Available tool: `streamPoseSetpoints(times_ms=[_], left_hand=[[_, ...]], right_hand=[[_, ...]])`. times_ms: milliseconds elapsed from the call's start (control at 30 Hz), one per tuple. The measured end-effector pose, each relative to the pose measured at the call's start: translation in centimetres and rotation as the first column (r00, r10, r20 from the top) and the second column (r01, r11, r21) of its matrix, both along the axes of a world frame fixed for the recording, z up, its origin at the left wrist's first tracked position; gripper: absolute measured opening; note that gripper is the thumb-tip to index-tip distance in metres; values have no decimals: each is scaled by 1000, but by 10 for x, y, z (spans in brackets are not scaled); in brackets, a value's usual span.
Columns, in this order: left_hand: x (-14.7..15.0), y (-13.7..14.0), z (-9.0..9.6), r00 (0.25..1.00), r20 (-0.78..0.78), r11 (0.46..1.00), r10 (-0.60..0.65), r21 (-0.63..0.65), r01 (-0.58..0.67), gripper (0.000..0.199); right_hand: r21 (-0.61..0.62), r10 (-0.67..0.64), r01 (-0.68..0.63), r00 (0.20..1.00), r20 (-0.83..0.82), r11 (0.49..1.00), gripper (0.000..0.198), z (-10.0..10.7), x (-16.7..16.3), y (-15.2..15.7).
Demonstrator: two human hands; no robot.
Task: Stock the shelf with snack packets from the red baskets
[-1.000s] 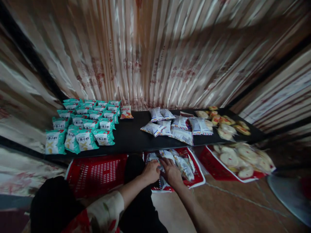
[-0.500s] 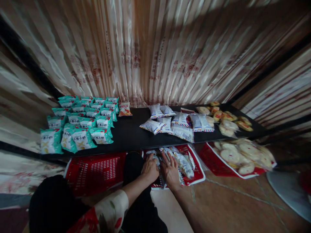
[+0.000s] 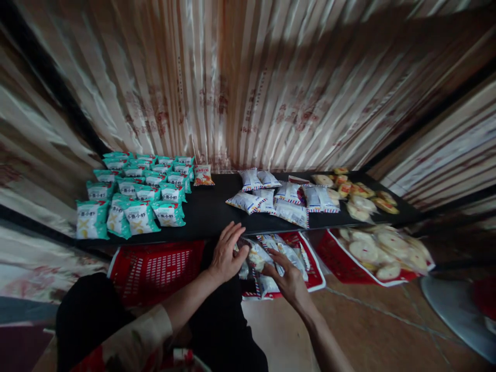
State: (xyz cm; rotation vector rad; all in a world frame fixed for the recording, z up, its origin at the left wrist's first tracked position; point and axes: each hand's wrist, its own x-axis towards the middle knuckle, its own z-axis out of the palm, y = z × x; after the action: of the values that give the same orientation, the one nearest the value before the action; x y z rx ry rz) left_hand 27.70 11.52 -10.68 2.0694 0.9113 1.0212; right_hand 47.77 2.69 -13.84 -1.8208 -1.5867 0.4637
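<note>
Between your left hand (image 3: 228, 257) and right hand (image 3: 290, 279) you have a packet (image 3: 257, 256), puffed, glossy, whitish with yellowish patches; it slants over your red basket (image 3: 314, 261), far end leftward; whether it's lifted clear, you cannot tell.

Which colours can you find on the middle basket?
The basket is red with a white rim, clearest in the head view.
</note>
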Motion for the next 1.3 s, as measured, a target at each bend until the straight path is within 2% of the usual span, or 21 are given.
streamPoseSetpoints(times_ms=[100, 167, 267, 400, 500, 567, 667, 767, 833, 900, 1000, 1067, 1133, 1200, 1300], left_hand=[[-10, 0, 10, 982, -27, 982, -188, -28, 188, 49], [-15, -2, 13, 976, -40, 974, -215, -79, 212, 46], [-21, -2, 17, 989, -49, 972, -138, -198, 126, 32], [-28, 7, 26, 993, -118, 954, -10, -298, -26, 16], [-35, 18, 39, 978, -204, 954, 42, -283, -100, 18], [-40, 25, 50, 970, -241, 963, 34, -251, -97, 20], [-44, 35, 66, 951, -306, 986, -45, -167, -7, 22], [-46, 43, 82, 918, -363, 987, -162, -80, 142, 22], [-45, 49, 90, 900, -383, 978, -206, -51, 201, 24], [-44, 55, 96, 895, -393, 977, -211, -47, 209, 24], [-41, 63, 100, 912, -384, 988, -146, -6, 155, 25], [-38, 66, 97, 935, -346, 990, -74, 86, 110, 28], [-34, 65, 89, 964, -262, 980, 38, 201, 16, 32], [-31, 62, 76, 970, -148, 948, 191, 286, -143, 36], [-30, 56, 50, 916, -46, 870, 397, 335, -361, 39]], right_hand=[[-130, 63, -84, 985, -158, 988, 33, 31, -3, 4], [-178, 79, -122, 969, -234, 977, 34, 50, -6, 9], [-243, 36, -127, 937, -347, 962, 42, 68, -11, 16], [-315, 19, -172, 901, -434, 933, 53, 75, -21, 26], [-259, 61, -181, 909, -412, 949, 57, 71, -31, 32], [-228, 107, -222, 897, -429, 948, 62, 71, -37, 35], [-209, 210, -338, 859, -467, 918, 65, 76, -46, 39], [-204, 315, -442, 832, -456, 874, 55, 84, -53, 43], [-193, 345, -467, 824, -449, 863, 49, 87, -56, 46], [-171, 341, -460, 818, -462, 872, 47, 86, -57, 50], [-163, 270, -379, 847, -457, 911, 43, 79, -60, 59], [-142, 205, -296, 870, -448, 945, 42, 73, -64, 67], [-94, 168, -245, 852, -496, 965, 42, 67, -69, 77], [-47, 152, -220, 798, -584, 974, 45, 62, -76, 90], [-19, 123, -179, 747, -654, 984, 50, 52, -84, 116]])
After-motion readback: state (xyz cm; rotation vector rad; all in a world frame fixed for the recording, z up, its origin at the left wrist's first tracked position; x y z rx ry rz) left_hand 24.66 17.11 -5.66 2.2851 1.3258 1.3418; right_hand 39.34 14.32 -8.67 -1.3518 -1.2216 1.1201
